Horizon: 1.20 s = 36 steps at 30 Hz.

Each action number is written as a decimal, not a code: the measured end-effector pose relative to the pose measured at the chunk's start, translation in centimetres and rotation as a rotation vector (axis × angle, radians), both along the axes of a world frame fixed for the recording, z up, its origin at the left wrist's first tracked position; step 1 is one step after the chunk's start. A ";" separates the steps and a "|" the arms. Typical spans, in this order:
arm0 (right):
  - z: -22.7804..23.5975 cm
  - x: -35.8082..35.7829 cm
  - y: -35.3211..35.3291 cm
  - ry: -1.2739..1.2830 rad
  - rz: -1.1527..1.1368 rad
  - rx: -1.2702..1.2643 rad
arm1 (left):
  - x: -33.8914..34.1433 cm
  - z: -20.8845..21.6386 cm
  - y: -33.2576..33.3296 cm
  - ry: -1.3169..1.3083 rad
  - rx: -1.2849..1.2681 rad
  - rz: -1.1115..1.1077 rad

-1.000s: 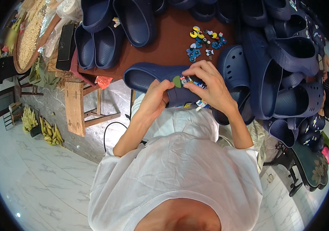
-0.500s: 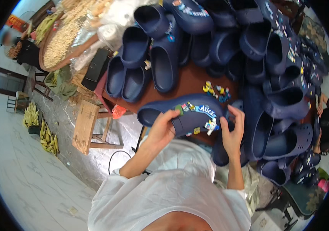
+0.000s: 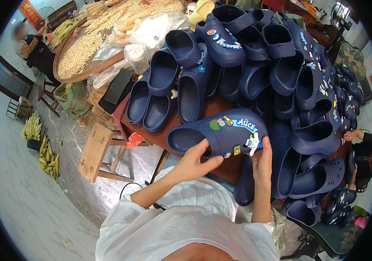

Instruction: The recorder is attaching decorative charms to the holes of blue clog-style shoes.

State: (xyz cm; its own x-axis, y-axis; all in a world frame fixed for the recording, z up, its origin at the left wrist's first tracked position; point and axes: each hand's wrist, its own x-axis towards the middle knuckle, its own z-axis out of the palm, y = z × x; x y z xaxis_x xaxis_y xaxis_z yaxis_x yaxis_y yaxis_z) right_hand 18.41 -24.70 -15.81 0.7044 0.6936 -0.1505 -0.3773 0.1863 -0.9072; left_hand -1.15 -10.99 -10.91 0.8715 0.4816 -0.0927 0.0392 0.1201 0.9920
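A dark blue clog (image 3: 220,140) lies sideways between my hands, its toe to the right and its open heel to the left. My left hand (image 3: 191,166) grips its near edge by the foot opening, fingers reaching inside. Closed round the toe is my right hand (image 3: 262,163), its fingertips beside a white figure charm (image 3: 253,142). Other charms dot the upper: a light blue lettered banner (image 3: 246,125), a green charm (image 3: 214,125) and a yellow square charm (image 3: 237,150). The fingers behind the toe are partly hidden.
Many dark blue clogs (image 3: 257,80) are heaped on the brown table (image 3: 155,138). A black phone (image 3: 119,86) lies at the left, near a round tray (image 3: 117,57) of corn kernels. A wooden stool (image 3: 94,150) stands left. Other people are at the far left and right.
My right hand has moved from beside the toe onto it. My left hand has shifted from the upper to the near edge. The loose charms on the table no longer show.
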 end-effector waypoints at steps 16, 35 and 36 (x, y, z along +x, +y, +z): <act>-0.1 -0.9 0.5 -0.150 0.297 -0.192 | -6.5 0.3 9.5 -0.368 0.154 0.657; -2.7 -1.1 -1.8 -0.367 0.311 -0.386 | -6.9 -7.3 21.9 -0.404 0.147 0.911; -2.8 -0.9 -2.1 -0.365 0.306 -0.368 | -6.9 -8.1 22.1 -0.379 0.187 0.943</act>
